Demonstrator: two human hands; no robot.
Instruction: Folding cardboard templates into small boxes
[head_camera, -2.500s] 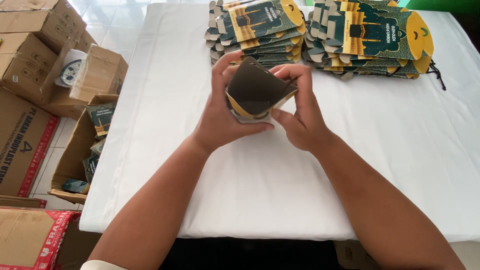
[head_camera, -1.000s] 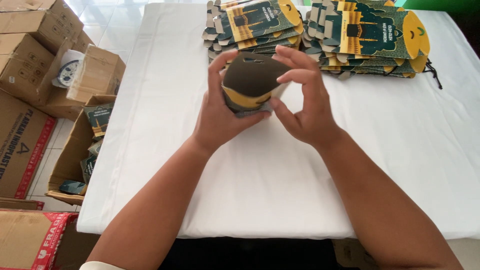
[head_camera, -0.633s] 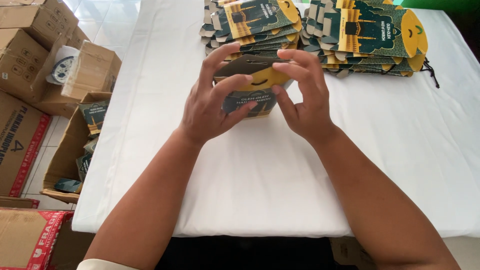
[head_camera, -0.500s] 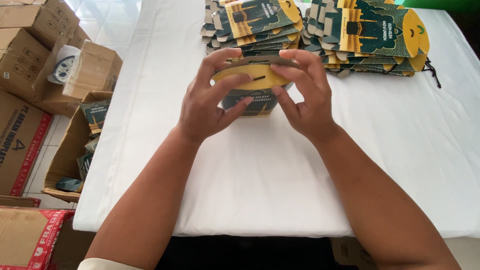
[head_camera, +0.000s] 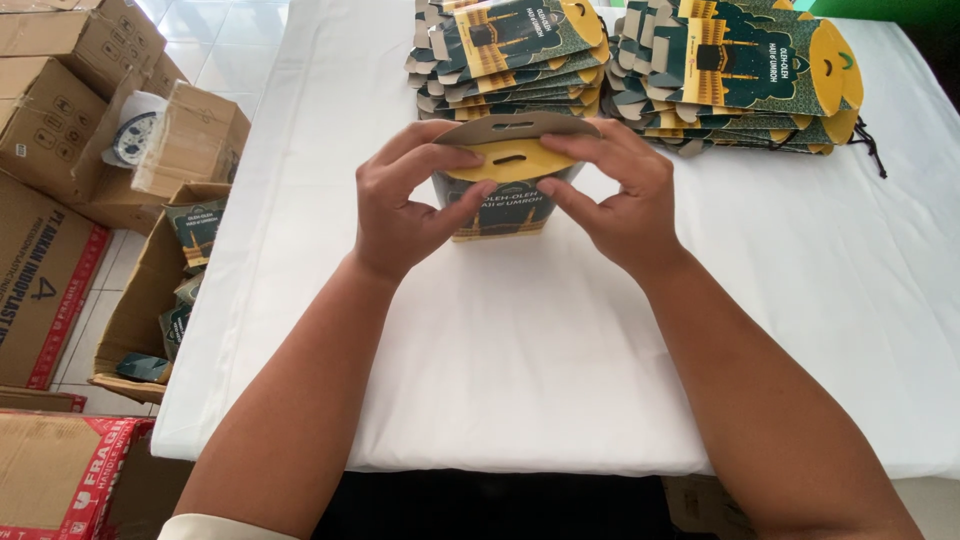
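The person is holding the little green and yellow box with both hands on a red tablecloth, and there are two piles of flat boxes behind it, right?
Not quite: the tablecloth is white, not red, as the head view shows. The rest holds: the left hand and right hand both hold the little green and yellow box, and two piles of flat boxes lie behind it.

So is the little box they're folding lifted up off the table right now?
No, the small box stands on the white tablecloth, with the left hand and right hand pinching its handle flaps together on top.
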